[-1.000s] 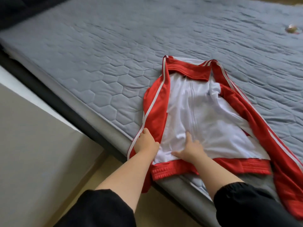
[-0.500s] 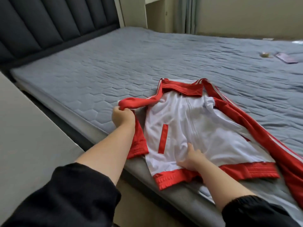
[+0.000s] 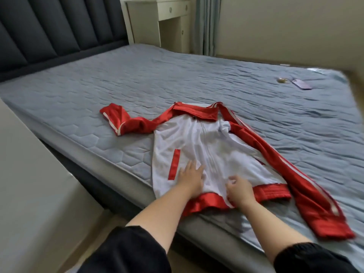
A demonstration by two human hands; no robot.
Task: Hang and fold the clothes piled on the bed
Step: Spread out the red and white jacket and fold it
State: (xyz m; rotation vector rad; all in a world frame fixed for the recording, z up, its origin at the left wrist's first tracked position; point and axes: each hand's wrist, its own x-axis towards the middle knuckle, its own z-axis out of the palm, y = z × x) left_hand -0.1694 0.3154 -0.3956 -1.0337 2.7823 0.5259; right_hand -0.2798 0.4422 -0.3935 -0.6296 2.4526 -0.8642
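Note:
A red and white track jacket (image 3: 212, 146) lies spread on the grey quilted bed (image 3: 197, 79), its hem near the front edge. Its left sleeve (image 3: 126, 121) lies flung out to the left; its right sleeve (image 3: 307, 186) runs down to the right. My left hand (image 3: 192, 177) rests flat with straight fingers on the white body beside a red pocket strip (image 3: 174, 166). My right hand (image 3: 239, 189) hovers over the white cloth just above the red hem band, fingers loosely curled, holding nothing.
A purple phone (image 3: 301, 84) and a small gold object (image 3: 282, 80) lie at the bed's far right. The dark padded headboard (image 3: 49, 32) stands at the back left, a white dresser (image 3: 169, 18) behind. A pale wall or cabinet (image 3: 29, 184) flanks the bed on the left.
My left hand let go of the left sleeve, which now lies flung out to the left, and came down flat on the white body. My right hand lifted slightly.

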